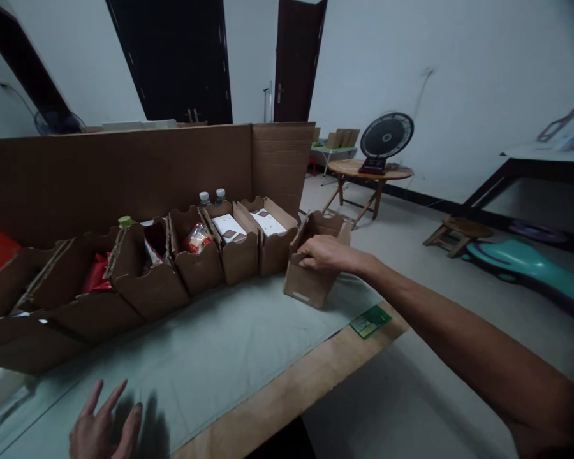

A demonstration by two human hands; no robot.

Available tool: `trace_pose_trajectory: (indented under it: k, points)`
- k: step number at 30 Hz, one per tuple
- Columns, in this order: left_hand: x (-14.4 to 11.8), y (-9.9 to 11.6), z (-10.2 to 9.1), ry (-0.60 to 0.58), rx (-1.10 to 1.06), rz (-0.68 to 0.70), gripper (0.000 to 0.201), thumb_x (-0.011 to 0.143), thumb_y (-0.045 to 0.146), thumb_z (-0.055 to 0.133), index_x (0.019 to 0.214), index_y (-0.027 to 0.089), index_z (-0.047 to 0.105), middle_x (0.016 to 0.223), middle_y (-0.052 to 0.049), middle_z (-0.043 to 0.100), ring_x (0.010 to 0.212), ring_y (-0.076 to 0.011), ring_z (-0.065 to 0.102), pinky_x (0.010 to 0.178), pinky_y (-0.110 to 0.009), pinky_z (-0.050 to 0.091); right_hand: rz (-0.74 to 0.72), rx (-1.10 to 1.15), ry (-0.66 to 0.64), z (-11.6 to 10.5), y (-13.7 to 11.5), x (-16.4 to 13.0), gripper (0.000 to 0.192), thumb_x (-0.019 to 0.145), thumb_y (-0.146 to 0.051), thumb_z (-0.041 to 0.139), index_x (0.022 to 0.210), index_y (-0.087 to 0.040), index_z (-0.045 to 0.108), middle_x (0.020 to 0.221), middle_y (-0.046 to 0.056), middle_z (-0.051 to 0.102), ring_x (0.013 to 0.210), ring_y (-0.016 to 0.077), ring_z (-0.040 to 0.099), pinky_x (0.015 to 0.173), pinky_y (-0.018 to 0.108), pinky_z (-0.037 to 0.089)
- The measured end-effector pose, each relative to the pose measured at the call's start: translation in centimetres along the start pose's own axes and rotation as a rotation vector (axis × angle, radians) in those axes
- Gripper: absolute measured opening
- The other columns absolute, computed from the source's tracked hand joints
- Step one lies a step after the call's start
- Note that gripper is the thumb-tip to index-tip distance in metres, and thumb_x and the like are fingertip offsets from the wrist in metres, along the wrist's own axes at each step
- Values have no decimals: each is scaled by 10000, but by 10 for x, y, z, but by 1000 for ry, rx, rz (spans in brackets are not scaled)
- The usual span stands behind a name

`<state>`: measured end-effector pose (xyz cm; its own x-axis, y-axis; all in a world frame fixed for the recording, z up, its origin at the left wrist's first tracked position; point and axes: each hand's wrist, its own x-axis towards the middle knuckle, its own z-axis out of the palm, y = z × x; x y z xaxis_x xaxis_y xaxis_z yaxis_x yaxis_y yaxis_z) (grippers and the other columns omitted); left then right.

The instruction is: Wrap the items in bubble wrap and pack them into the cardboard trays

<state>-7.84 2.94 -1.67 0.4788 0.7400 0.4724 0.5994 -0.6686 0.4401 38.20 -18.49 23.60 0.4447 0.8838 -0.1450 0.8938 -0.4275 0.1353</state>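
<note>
My right hand is closed over the notched front wall of a cardboard bin at the right end of the row. That bin stands a little apart from the others and slightly turned; what lies inside it is hidden. My left hand hovers low over the cloth with its fingers spread, holding nothing. Beside the gripped bin, two bins hold white boxes with brown diamond marks. Further left, a bin contains a red and clear packet, and another has a red packet.
A tall cardboard panel stands behind the bins, with two white-capped bottles in front of it. A green card lies at the right edge of the cloth-covered table. Beyond are a fan on a round wooden table and a stool.
</note>
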Motion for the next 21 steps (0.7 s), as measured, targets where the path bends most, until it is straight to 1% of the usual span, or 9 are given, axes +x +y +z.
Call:
trace_pose_trajectory:
  k: [4, 7, 10, 13, 15, 17, 18, 19, 21]
  points:
    - [-8, 29, 21, -20, -69, 80, 386, 937, 446, 540, 1226, 213, 646, 1538, -171, 449, 1310, -375, 548, 1036, -601, 511, -86, 136, 88, -7, -48, 29, 185, 801, -167, 644, 897, -182, 802, 954, 101, 782, 888, 248, 701, 658, 278, 391]
    - [-6, 56, 34, -26, -130, 193, 348, 933, 401, 558, 1204, 220, 679, 1518, -160, 471, 1298, -369, 559, 1007, -586, 533, -137, 198, 152, -12, -82, 47, 189, 861, -186, 611, 911, -187, 793, 976, 80, 782, 910, 225, 701, 703, 270, 419]
    - [1, 84, 40, -25, -190, 268, 328, 941, 326, 559, 1239, 236, 662, 1522, -147, 473, 1346, -355, 526, 1011, -563, 537, -197, 370, 324, -15, -92, 45, 267, 955, -218, 513, 998, -196, 775, 1023, 41, 779, 946, 177, 697, 791, 253, 458]
    - [10, 106, 42, -38, -237, 314, 352, 952, 271, 543, 1298, 247, 606, 1511, -148, 485, 1366, -339, 511, 1014, -563, 537, -173, 687, 757, -5, -64, 24, 254, 950, -263, 520, 955, -198, 765, 983, 30, 777, 920, 164, 701, 857, 272, 494]
    - [14, 118, 46, -53, -269, 306, 374, 960, 260, 527, 1331, 254, 570, 1500, -149, 498, 1353, -328, 524, 1011, -566, 540, -33, 811, 1068, 12, -26, 11, 207, 909, -298, 566, 897, -210, 754, 994, 39, 773, 961, 186, 698, 919, 319, 502]
    - [18, 131, 55, -77, -306, 283, 424, 959, 263, 521, 1382, 257, 525, 1493, -150, 510, 1344, -324, 532, 1011, -568, 539, 167, 932, 1230, 36, 17, 6, 159, 854, -318, 621, 878, -216, 741, 1064, 53, 762, 1046, 212, 682, 967, 358, 497]
    - [20, 138, 61, -92, -327, 278, 464, 954, 265, 527, 1417, 256, 493, 1494, -152, 512, 1347, -324, 531, 1017, -565, 537, 308, 1053, 1237, 49, 37, 7, 150, 835, -317, 641, 891, -213, 733, 1051, 50, 759, 1056, 210, 676, 960, 350, 502]
    - [23, 146, 68, -109, -351, 282, 515, 947, 268, 537, 1455, 252, 453, 1497, -155, 511, 1354, -323, 526, 1027, -560, 532, 447, 1204, 1157, 62, 54, 10, 147, 837, -329, 654, 892, -211, 722, 1006, 43, 755, 1024, 200, 681, 917, 330, 516]
    - [29, 165, 84, -134, -397, 297, 621, 935, 272, 556, 1523, 235, 361, 1521, -167, 489, 1386, -321, 499, 1063, -553, 511, 575, 1423, 877, 87, 76, 21, 206, 892, -378, 641, 859, -185, 703, 908, 53, 738, 911, 197, 695, 807, 316, 545]
